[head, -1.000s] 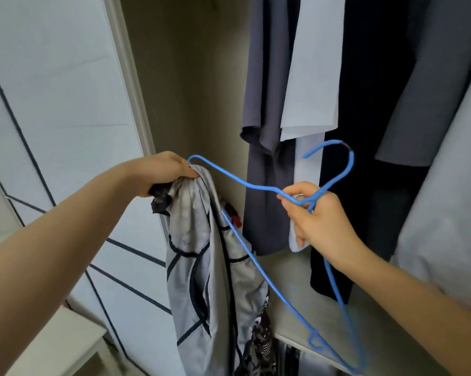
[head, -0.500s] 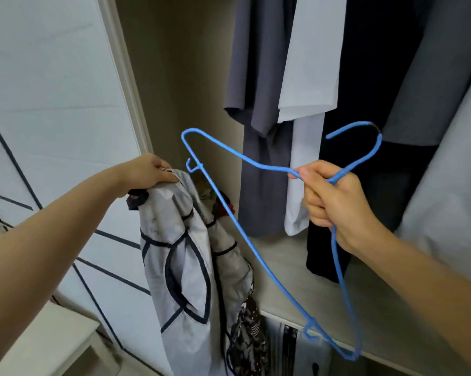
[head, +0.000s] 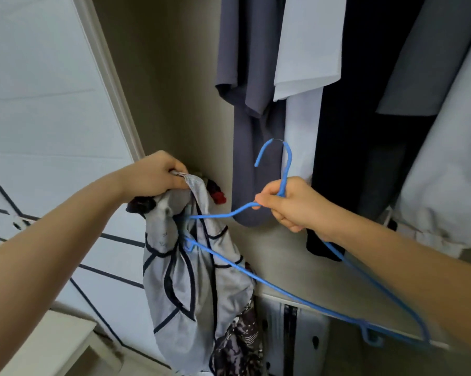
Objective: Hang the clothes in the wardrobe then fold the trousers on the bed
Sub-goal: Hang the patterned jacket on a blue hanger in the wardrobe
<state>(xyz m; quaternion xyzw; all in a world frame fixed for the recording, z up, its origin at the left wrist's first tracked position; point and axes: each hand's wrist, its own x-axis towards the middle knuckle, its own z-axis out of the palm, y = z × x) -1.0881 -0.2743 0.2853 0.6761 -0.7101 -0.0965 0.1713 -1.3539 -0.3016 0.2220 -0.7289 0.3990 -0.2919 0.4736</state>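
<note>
My left hand (head: 154, 175) grips the top of a grey garment with dark piping (head: 185, 283), which hangs down in front of the wardrobe's left side; dark patterned cloth bunches with it. My right hand (head: 291, 203) holds a blue wire hanger (head: 272, 286) at its neck, hook pointing up. The hanger's left shoulder end is pushed into the garment just below my left hand. Its right end reaches down past my right forearm.
Inside the open wardrobe hang a dark grey shirt (head: 249, 77), a white one (head: 310, 50), a black one (head: 364, 131) and pale ones on the right. A beige shelf (head: 296, 267) lies below them. The white wardrobe door (head: 44, 90) stands at left.
My right hand has turned the hanger hook-up and lowered it, sliding its left end into the garment. My left hand stays gripping the garment's top.
</note>
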